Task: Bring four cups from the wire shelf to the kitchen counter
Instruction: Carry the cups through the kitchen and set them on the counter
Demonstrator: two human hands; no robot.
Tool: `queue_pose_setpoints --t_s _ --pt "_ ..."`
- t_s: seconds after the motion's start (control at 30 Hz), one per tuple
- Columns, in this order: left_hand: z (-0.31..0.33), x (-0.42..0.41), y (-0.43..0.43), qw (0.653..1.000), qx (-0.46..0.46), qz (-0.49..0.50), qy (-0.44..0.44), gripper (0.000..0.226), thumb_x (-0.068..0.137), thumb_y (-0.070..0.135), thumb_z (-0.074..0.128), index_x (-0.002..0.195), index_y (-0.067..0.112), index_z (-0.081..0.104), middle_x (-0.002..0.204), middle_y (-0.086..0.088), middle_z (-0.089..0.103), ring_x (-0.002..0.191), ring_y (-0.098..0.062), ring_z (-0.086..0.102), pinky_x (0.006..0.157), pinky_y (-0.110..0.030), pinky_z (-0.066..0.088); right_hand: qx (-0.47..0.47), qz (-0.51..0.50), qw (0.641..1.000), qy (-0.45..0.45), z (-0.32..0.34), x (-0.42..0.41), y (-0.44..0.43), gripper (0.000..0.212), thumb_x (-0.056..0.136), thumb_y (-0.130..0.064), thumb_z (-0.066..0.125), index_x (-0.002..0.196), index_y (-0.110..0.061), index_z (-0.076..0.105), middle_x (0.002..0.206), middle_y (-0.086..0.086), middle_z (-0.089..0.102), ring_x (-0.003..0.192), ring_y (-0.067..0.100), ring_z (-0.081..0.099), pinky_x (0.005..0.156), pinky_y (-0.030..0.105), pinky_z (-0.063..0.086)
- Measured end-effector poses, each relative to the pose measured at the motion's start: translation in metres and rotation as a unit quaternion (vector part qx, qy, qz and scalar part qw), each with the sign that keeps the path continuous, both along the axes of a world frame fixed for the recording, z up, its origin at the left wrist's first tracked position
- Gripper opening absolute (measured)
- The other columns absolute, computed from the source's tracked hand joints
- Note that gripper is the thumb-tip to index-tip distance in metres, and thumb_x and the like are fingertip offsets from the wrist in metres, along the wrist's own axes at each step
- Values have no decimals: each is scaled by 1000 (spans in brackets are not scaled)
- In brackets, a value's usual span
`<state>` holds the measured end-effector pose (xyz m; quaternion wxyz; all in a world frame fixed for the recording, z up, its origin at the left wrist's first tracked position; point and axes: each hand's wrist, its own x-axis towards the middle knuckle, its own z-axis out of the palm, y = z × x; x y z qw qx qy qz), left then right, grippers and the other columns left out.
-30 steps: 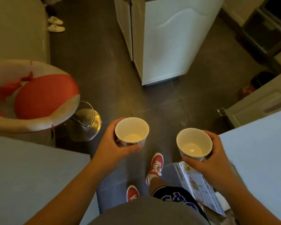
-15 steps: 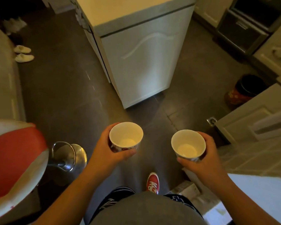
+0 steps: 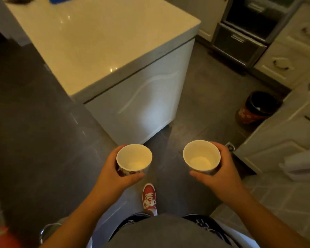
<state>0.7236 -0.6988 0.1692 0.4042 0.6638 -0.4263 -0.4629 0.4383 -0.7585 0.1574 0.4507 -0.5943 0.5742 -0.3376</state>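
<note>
My left hand point(image 3: 113, 174) grips a white paper cup with a red print point(image 3: 134, 159), held upright and empty. My right hand point(image 3: 220, 170) grips a second white cup point(image 3: 201, 157), also upright and empty. Both cups hang over the dark floor at waist height, side by side with a gap between them. Ahead and slightly left stands the kitchen counter point(image 3: 100, 42), a white island with a glossy pale top, its near corner just beyond the cups. The wire shelf is not in view.
A dark bin with a red patterned base point(image 3: 256, 109) stands on the floor at right. White cabinets point(image 3: 283, 133) run along the right side, an oven point(image 3: 243, 33) at top right. A chrome stool base point(image 3: 48, 230) sits at lower left. My red shoe point(image 3: 149, 196) is between the hands.
I have walked forward and the view has tilted up: the counter top has come into view and nearer, the stool has slid to the lower left. Both hands still hold their cups.
</note>
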Motion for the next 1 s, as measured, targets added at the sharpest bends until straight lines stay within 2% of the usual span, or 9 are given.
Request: queue_pose_setpoints --t_s 0.07,0.13,0.23,0.33,0.53,0.67,0.77,0.9,1.0 --pt "3 -1 -41 999 -7 -50 12 78 52 38 82 121 41 47 119 18 57 105 5 58 71 -6 51 1 -31 1000 8 3 -5 -15 86 47 -39 90 116 -54 41 109 -47 49 104 -22 49 73 3 44" --pt "4 -7 -82 995 -7 -96 28 77 53 37 84 121 42 48 118 18 59 106 5 59 74 -8 52 1 -73 997 25 4 -16 -27 89 49 -33 92 115 -59 39 108 -51 46 104 -25 47 73 5 42" --pt "2 -30 -142 986 -11 -159 43 83 55 31 93 124 42 49 115 23 62 108 -1 60 75 -12 54 19 -139 990 35 6 -39 -39 88 43 -51 86 116 -62 37 110 -49 46 105 -25 45 79 11 42" --pt "-1 -70 -198 977 -30 -206 36 80 51 37 87 122 37 50 111 30 62 105 1 61 75 -10 51 48 -198 979 19 4 -68 -51 92 39 -63 82 118 -63 36 114 -44 48 106 -20 49 80 17 45" --pt "-8 -165 -305 961 -20 -271 44 78 50 45 88 118 44 50 109 36 60 104 5 60 72 -9 51 54 -275 960 1 -17 -136 -99 88 39 -51 86 113 -65 41 111 -44 52 104 -20 51 80 20 45" --pt "-8 -213 -364 959 -5 -279 45 79 50 41 86 119 45 48 112 29 62 107 6 59 75 -8 51 53 -274 960 1 -22 -178 -155 89 44 -36 90 110 -68 40 110 -47 51 104 -21 51 80 16 43" --pt "-4 -233 -398 965 -10 -258 37 77 52 37 83 120 43 48 117 21 59 105 8 58 74 -5 49 52 -256 965 -6 -23 -202 -206 89 42 -38 90 112 -64 40 108 -48 48 103 -22 49 80 13 42" --pt "3 -238 -444 976 -8 -217 16 76 54 39 83 120 45 46 111 33 60 107 9 56 75 -3 48 50 -197 979 -2 -16 -224 -298 93 51 -20 94 115 -59 37 113 -37 46 107 -12 49 84 19 44" --pt "4 -230 -474 983 -2 -184 -8 79 54 40 84 122 46 45 110 41 56 107 11 54 74 -5 50 44 -163 986 1 -12 -230 -367 94 52 -25 93 115 -61 35 114 -37 46 107 -11 48 86 21 44"
